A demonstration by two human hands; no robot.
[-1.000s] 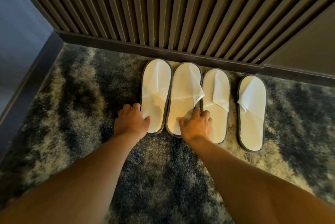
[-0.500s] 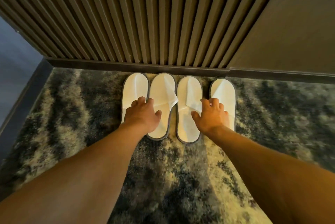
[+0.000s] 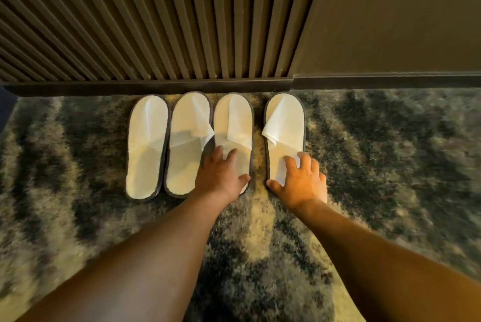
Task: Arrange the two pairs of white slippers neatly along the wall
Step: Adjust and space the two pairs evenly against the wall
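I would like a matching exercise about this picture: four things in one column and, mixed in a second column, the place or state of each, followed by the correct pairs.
Things
1. leftmost slipper
2. third slipper from the left
3. rightmost slipper
4. baseboard

Places or states
A. under the right hand
B. dark strip at the foot of the slatted wall
C. no hand on it
D. under the left hand

Pairs: 1-C, 2-D, 3-A, 4-B
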